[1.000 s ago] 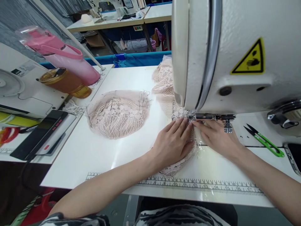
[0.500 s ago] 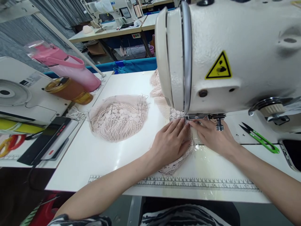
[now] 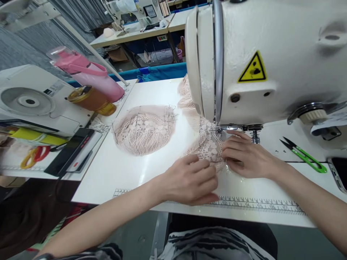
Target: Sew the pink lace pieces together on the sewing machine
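Observation:
A pale pink lace piece (image 3: 207,142) lies under the presser foot (image 3: 229,127) of the sewing machine (image 3: 260,65), its near edge partly covered by my hands. My right hand (image 3: 245,153) is at the lace's right side, with curled fingers gripping the edge. Just in front of the lace, my left hand (image 3: 191,178) hovers over the tabletop, slightly blurred. Its fingers are loosely bent and the thumb stands apart, with nothing visible in them. Another lace piece (image 3: 145,131), cup-shaped with loose dark threads, rests on the table to the left.
Green thread snips (image 3: 307,157) and a phone (image 3: 338,171) lie at the right. A printed ruler (image 3: 244,206) runs along the front edge. On the left stand a pink bottle (image 3: 93,77), an amber cup (image 3: 92,103) and a black-and-white device (image 3: 73,151).
My left hand has come off the lace towards me and its fingers have curled. My right hand has shifted slightly nearer along the lace edge. More lace now shows beside the foot.

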Available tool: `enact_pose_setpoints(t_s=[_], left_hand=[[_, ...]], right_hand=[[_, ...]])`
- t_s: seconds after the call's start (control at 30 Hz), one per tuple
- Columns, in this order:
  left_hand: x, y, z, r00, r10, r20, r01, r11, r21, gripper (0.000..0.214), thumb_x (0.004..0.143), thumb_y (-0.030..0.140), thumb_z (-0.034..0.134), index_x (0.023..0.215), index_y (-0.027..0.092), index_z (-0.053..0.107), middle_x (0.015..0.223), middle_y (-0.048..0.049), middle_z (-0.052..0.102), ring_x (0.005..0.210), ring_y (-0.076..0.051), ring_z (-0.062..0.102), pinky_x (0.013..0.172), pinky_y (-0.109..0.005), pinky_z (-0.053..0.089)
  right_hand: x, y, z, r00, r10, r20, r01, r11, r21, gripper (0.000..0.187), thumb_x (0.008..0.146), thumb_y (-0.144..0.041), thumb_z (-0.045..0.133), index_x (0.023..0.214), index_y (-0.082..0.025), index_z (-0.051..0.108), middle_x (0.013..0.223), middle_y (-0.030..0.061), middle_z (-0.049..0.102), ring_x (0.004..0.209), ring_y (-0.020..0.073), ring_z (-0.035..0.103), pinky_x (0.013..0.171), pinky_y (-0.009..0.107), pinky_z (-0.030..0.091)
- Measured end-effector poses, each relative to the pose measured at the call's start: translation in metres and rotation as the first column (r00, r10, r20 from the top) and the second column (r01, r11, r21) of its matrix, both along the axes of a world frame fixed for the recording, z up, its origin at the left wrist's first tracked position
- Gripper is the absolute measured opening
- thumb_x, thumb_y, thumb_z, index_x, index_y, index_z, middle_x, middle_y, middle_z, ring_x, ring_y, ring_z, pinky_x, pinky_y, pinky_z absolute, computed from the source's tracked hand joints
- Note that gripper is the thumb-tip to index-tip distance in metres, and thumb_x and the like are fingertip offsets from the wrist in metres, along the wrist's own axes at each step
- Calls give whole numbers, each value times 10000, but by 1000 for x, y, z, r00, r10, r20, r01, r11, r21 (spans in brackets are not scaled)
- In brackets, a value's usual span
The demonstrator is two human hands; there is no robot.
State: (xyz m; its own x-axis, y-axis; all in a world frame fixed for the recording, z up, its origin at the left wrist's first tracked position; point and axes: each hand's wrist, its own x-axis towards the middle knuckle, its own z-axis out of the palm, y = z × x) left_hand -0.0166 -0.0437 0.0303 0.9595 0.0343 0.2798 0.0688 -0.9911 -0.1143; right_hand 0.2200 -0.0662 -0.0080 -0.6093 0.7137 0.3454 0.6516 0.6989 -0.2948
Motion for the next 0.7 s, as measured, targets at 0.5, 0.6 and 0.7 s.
enact_pose_setpoints(t_s=[0.5,0.6,0.7], left_hand=[[-28,-27,20,888,440,-133,-456,807,-375,166,956,117,323,994,168,477,771,-1,597,567,-96,527,458,-195,353],[-19,-13,27,883,447,-141,-462,778,-425,171,995,223,310,954,168,467,682,22,549,498,-91,463,446,-207,305],[-4,4,24,926,359,-122,-376,833,-406,259,964,404,424,976,156,496,751,-7,592,612,-127,540,545,-241,376]], right_hand=[[6,-1,-2,980,28,-198,-42,997,-67,92,804,-168,555,858,-240,572,851,-32,635,785,124,587,921,367,441],[7,0,-3,973,37,-226,-54,996,-69,122,788,-153,563,876,-237,558,863,-26,630,792,125,592,934,371,444],[6,1,-1,966,52,-251,-67,996,-54,137,775,-129,562,863,-231,539,840,-26,613,797,123,585,968,379,434]])
